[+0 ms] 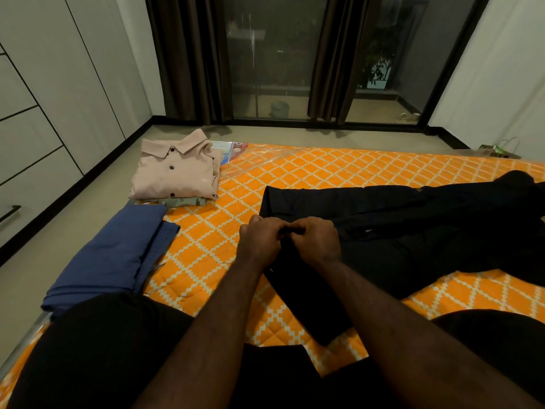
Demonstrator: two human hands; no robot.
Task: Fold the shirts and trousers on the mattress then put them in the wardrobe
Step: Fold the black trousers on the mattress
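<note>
Head view shows black trousers [398, 231] spread across the right half of the orange patterned mattress [236, 178], lying flat with the length running toward the right edge, where a dark bunch of cloth rises. Both hands meet at the near left end of the trousers. Left hand [259, 240] and right hand [315, 240] are curled almost closed, fingers pinching a small bit of the black fabric between them, knuckles nearly touching. From that pinch a strip of the trousers runs down toward the near edge of the mattress, between the forearms.

Near the mattress's far left corner sits a folded pink shirt [177, 172], collar up and buttons showing, stacked on another folded garment whose patterned edge peeks out below. Just nearer along the left edge lies a folded blue garment [118, 255], apart from the pink shirt. Well apart from both piles are the trousers. White wardrobe [44, 113] doors stand beyond the left edge, across a strip of floor. Dark curtains [188, 60] frame a glass door beyond the far edge.
</note>
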